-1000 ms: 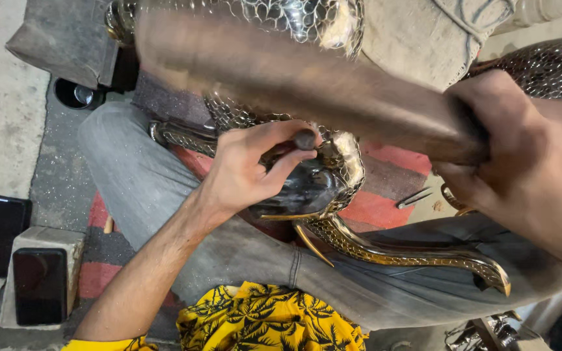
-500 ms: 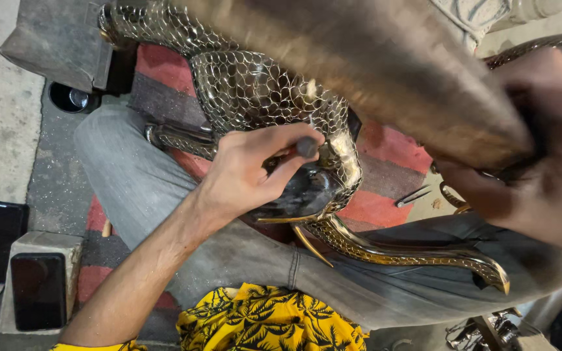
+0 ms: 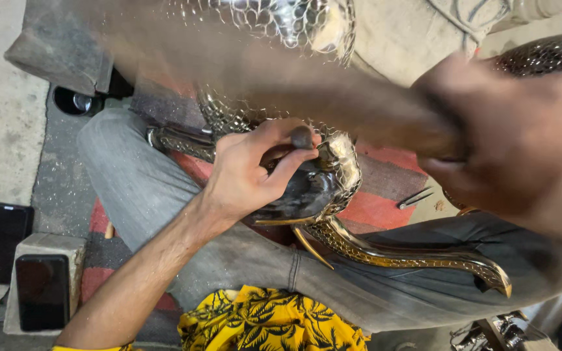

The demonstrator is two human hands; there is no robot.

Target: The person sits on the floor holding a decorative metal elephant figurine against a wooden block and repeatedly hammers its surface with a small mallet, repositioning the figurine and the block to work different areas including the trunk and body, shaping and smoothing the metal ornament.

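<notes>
A shiny brass bird figure (image 3: pixel 333 188) covered in a scale pattern rests across my lap, its curved tail (image 3: pixel 424 257) running right. My left hand (image 3: pixel 252 172) pinches a small dark punch (image 3: pixel 302 138) and holds its tip against the figure's patterned body. My right hand (image 3: pixel 508 143) is close to the camera and blurred, gripping the handle of a wooden mallet (image 3: pixel 281 71) that stretches as a blur across the upper frame above the punch.
My grey trousers (image 3: pixel 157 195) and a yellow patterned shirt (image 3: pixel 274 322) fill the lower frame. A red and grey mat (image 3: pixel 378 208) lies beneath, with a thin metal tool (image 3: pixel 415 198) on it. A dark phone (image 3: pixel 41 291) lies on a concrete block at lower left.
The mallet has swung across the top of the frame and is now more blurred and lower over the punch. My left hand keeps the punch on the same spot.
</notes>
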